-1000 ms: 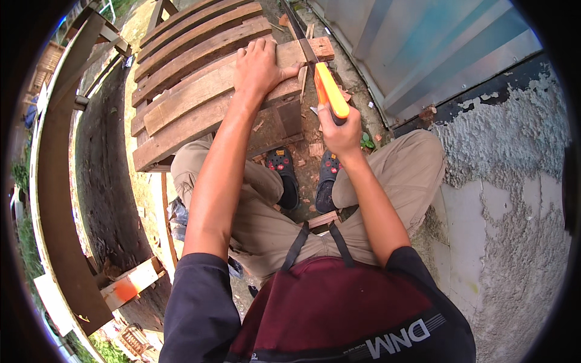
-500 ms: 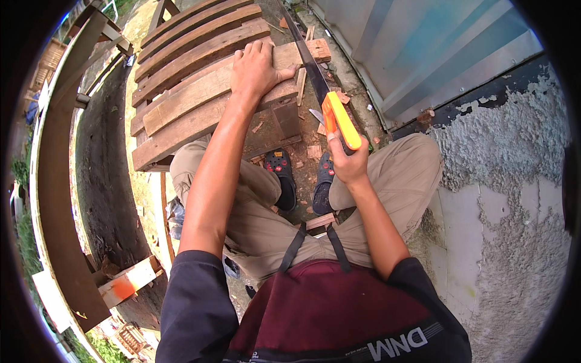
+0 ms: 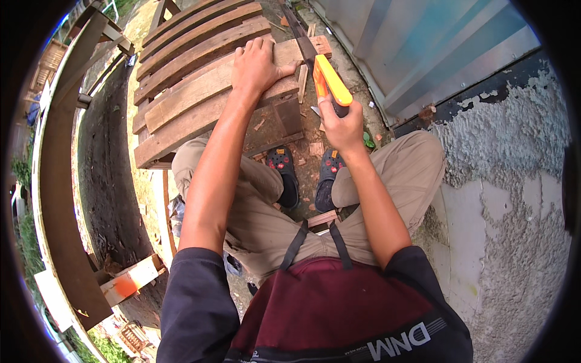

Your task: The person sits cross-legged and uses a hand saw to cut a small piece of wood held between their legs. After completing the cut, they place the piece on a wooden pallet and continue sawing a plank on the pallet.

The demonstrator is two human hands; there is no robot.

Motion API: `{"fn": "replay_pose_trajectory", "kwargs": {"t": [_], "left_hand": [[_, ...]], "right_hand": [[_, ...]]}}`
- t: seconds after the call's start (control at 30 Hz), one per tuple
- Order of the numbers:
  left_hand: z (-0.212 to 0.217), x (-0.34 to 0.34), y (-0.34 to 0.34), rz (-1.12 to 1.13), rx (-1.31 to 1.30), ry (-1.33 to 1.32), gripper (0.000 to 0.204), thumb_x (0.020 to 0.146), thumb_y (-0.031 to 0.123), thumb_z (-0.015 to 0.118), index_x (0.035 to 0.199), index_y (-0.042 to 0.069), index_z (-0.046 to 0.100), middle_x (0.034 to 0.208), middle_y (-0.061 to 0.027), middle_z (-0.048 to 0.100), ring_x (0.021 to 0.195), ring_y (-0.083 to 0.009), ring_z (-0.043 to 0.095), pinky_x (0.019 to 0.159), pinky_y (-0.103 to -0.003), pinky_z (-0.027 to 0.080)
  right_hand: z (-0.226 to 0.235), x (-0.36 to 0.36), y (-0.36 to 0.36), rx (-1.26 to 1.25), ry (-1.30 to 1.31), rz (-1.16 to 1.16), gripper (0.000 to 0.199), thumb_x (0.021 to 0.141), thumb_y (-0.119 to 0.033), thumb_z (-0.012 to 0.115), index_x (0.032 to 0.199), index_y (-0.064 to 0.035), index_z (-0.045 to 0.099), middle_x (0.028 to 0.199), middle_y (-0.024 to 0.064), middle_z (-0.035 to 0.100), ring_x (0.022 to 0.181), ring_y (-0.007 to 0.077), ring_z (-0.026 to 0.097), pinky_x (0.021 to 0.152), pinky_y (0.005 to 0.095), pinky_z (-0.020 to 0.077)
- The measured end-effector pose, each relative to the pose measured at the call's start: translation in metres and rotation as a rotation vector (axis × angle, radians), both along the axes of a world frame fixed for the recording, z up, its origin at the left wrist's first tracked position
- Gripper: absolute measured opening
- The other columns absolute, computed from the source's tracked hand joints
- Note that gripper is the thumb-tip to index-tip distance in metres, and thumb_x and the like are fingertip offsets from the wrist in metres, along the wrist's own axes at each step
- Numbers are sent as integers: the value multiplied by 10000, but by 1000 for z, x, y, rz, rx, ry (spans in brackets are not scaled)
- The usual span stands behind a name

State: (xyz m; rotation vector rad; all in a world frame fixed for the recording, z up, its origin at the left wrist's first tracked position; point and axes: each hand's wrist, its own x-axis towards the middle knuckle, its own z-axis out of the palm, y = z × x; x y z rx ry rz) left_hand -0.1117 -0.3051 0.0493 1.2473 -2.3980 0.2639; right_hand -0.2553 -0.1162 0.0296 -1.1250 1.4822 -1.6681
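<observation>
My left hand (image 3: 259, 65) bears down on a wooden board (image 3: 187, 100) lying across a slatted wooden pallet (image 3: 187, 45). Its fingers reach the board's far edge and its thumb stretches along the near side, toward the board's right end. In my right hand (image 3: 342, 126) is a handsaw (image 3: 331, 81) with a yellow, orange and black handle, the fingers wrapped round the grip. The dark saw blade (image 3: 295, 25) points away from me and crosses the board near its right end. How deep the blade sits in the wood cannot be made out.
Wood offcuts (image 3: 316, 149) and chips litter the ground around my shoes (image 3: 282, 172). A corrugated metal sheet (image 3: 423, 54) and a rough, peeling wall (image 3: 502, 151) stand close on the right. To the left is a large wooden frame (image 3: 66, 230).
My right hand has pushed the handsaw away from me, bringing its handle closer to the board. My left hand stays on the board.
</observation>
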Motion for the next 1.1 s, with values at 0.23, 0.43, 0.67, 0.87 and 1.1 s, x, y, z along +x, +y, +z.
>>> {"fn": "replay_pose_trajectory", "kwargs": {"t": [0.23,0.43,0.67,0.87,1.1], "left_hand": [[-14,8,2,4,-119,29,783,734,678,745,1118,-2,690,1088,-130,669,1122,-279,609,954,-426,445],[-6,-2,1,-14,-125,10,800,725,713,728,1103,9,702,1080,-127,671,1113,-271,615,912,-410,450],[-9,7,2,7,-99,26,802,725,719,724,1089,4,701,1085,-133,675,1117,-269,612,924,-408,443],[-10,0,3,-2,-112,40,788,740,715,716,1084,7,702,1096,-133,676,1124,-271,610,931,-411,441],[-6,3,-1,5,-99,6,813,725,737,714,1092,11,706,1099,-126,681,1133,-269,609,923,-420,448]], "right_hand": [[-35,-4,132,12,243,59,270,888,-55,630,1114,78,693,689,67,621,623,106,592,583,320,490],[-11,3,-10,-11,8,-18,198,941,-117,667,794,11,632,636,-30,575,571,56,511,520,274,389],[-16,5,84,77,132,31,127,896,-64,647,919,55,684,698,45,635,631,96,596,580,290,463],[-38,-7,82,35,65,-4,117,895,-64,673,887,52,681,663,40,624,581,104,560,549,295,435],[-2,17,19,13,118,-24,223,927,-175,685,815,14,649,632,16,604,585,86,524,547,316,424]]}}
